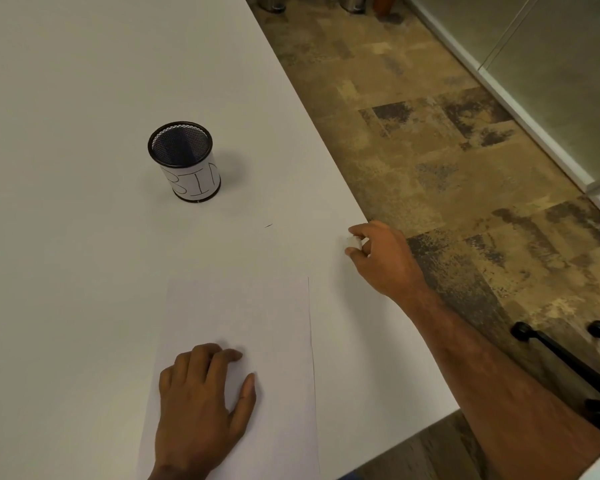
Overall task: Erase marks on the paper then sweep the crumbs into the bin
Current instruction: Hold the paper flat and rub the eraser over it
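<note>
**Q:** Table top [84, 81], finish?
**A:** White, smooth and matt. No grain shows. It has a laminate look with a faint, diffuse sheen.

**Q:** Paper [257, 317]?
**A:** Plain white sheet, matt and smooth, lying flat.

**Q:** Bin [152, 157]?
**A:** Fine black mesh, apparently metal, with a solid black rim that is slightly glossy. A matt white paper label [194, 181] wraps the wall.

**Q:** Eraser [354, 242]?
**A:** White and matt, rubber-like. Its surface texture is too small to make out.

**Q:** Floor [430, 133]?
**A:** Mottled brown and tan covering, carpet-like, rough and matt.

**Q:** Chair base [565, 358]?
**A:** Black with a semi-gloss finish. Metal or plastic cannot be told.
</note>
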The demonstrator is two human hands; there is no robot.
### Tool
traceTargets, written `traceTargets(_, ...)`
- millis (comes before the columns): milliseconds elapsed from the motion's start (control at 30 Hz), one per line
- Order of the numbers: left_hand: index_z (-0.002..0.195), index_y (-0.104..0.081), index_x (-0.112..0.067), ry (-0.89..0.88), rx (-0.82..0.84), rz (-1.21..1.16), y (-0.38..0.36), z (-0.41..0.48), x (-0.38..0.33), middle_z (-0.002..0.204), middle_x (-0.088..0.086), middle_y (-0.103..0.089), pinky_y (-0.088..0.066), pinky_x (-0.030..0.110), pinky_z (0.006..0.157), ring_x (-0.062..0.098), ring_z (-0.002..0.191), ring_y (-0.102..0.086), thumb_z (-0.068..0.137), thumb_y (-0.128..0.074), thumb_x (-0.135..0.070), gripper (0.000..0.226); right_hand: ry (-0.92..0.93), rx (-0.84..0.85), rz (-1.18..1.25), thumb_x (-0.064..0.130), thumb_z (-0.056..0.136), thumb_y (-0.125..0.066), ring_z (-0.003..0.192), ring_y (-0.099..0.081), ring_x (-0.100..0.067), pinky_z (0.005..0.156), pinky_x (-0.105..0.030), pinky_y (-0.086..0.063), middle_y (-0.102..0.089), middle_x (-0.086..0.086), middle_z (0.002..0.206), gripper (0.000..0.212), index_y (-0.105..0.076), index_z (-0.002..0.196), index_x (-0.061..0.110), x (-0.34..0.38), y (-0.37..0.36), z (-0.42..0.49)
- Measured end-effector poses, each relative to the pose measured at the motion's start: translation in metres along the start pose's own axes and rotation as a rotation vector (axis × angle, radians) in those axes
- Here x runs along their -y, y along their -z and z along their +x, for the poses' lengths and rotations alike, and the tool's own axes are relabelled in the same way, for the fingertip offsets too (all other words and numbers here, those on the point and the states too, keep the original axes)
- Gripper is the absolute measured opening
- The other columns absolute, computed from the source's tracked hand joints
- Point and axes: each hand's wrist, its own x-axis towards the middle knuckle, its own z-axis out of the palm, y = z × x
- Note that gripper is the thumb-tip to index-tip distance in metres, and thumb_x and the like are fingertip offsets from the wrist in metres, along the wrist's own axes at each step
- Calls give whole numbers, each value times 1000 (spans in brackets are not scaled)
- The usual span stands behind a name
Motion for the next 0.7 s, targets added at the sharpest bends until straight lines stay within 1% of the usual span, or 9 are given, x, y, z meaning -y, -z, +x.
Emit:
traceTargets(100, 98, -68, -18, -8, -8, -1, 1, 1, 4, 99, 2, -59, -32, 37, 75, 24, 88, -53, 89, -41, -57, 49, -34, -75, -17, 9, 83, -71, 79, -58, -13, 72, -26, -50, -66, -2, 102, 27, -67, 110, 11, 0, 3, 0)
traceTargets(133, 98, -68, -17, 1, -8, 5, 2, 2, 6, 99, 2, -59, -32, 37, 75, 24, 88, -53, 90, -39, -59, 51, -46, -103, -27, 10, 83, -71, 78, -58, -13, 71, -28, -51, -66, 0, 99, 26, -66, 109, 14, 0, 4, -1)
traceTargets(200, 98, -68, -16, 31, -20, 17, 5, 4, 10, 100, 4, -60, -34, 39, 75, 26, 89, -55, 86, -45, -55, 48, -75, -144, -31, 12, 83, -71, 78, -61, -15, 70, -34, -55, -66, 3, 93, 24, -65, 106, 17, -2, 4, -4)
traceTargets(300, 97, -69, -14, 76, -39, 38, 8, 8, 15, 100, 6, -60, -35, 41, 75, 29, 89, -56, 80, -49, -50, 45, -85, -94, -68, 12, 83, -72, 79, -62, -16, 74, -38, -56, -68, -2, 92, 16, -68, 99, 11, -7, -3, -9)
traceTargets(367, 98, -68, -14, 85, -42, 43, 8, 11, 16, 100, 6, -60, -34, 41, 77, 30, 89, -55, 80, -49, -50, 45, -100, -86, -42, 12, 84, -71, 77, -61, -15, 75, -37, -56, -69, -2, 90, 14, -70, 98, 10, -7, -4, -10)
traceTargets(467, 99, -67, -14, 105, -38, 35, 8, 15, 17, 101, 7, -59, -35, 42, 78, 31, 90, -55, 81, -48, -51, 45, -240, -164, 175, 12, 84, -72, 65, -61, -11, 66, -28, -55, -65, 6, 79, 17, -68, 101, 13, -4, 2, -9)
traceTargets(533, 99, -67, -14, 113, -41, 29, 9, 19, 17, 102, 6, -59, -35, 42, 79, 31, 90, -55, 81, -48, -51, 45, -334, -179, 409, 8, 85, -72, 67, -66, -17, 65, -30, -57, -65, 0, 80, 29, -64, 112, 14, -4, 5, -10)
traceTargets(633, 99, -66, -14, 122, -42, 25, 9, 21, 18, 102, 6, -59, -36, 43, 78, 32, 89, -56, 81, -48, -52, 45, -419, -114, 718, -2, 88, -65, 73, -70, -27, 63, -27, -58, -55, -10, 86, 38, -60, 124, 11, -8, 7, -15)
traceTargets(700, 100, -66, -14, 127, -49, 25, 8, 20, 18, 102, 6, -59, -36, 44, 78, 32, 89, -55, 81, -48, -51, 45, -401, -64, 746, -4, 90, -61, 75, -71, -29, 64, -25, -58, -52, -9, 85, 33, -64, 117, 15, -9, 8, -18)
